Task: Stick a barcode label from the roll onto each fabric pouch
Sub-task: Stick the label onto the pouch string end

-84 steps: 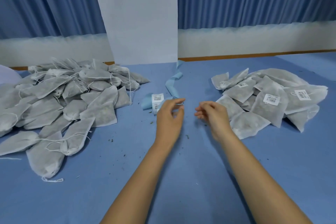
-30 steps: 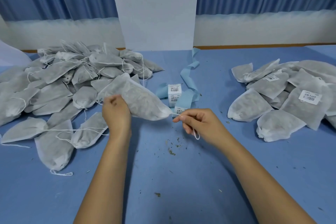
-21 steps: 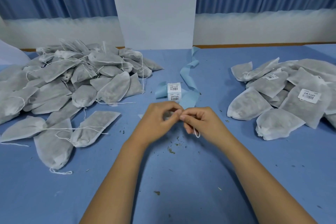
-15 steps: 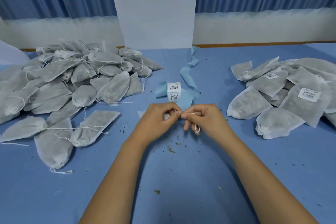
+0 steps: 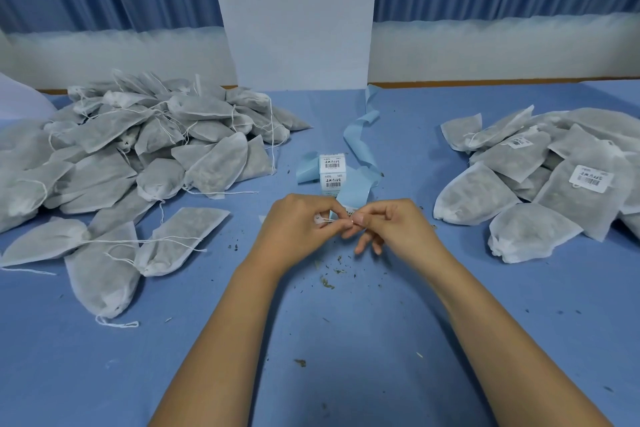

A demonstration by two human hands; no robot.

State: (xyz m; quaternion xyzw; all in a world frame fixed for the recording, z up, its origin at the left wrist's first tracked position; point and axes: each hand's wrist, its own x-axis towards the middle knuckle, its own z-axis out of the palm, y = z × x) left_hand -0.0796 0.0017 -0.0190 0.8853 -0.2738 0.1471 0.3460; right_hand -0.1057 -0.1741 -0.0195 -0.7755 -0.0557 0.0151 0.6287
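Pinching fingertip to fingertip, your left hand (image 5: pixel 294 229) and right hand (image 5: pixel 398 229) are holding a small white scrap, likely a label (image 5: pixel 349 209). The roll (image 5: pixel 332 172) is sitting just beyond the grip, with bare pouches (image 5: pixel 214 163) lying well to its left. The label is probably featherlight, floppy and sticky, so you should be taking it by one edge.

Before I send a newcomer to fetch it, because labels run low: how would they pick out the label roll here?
On the blue table, look in the gap between the left heap and the right heap of grey pouches. The label roll stands there, a small white block printed with barcodes. Only it trails a pale blue backing strip toward the white panel.
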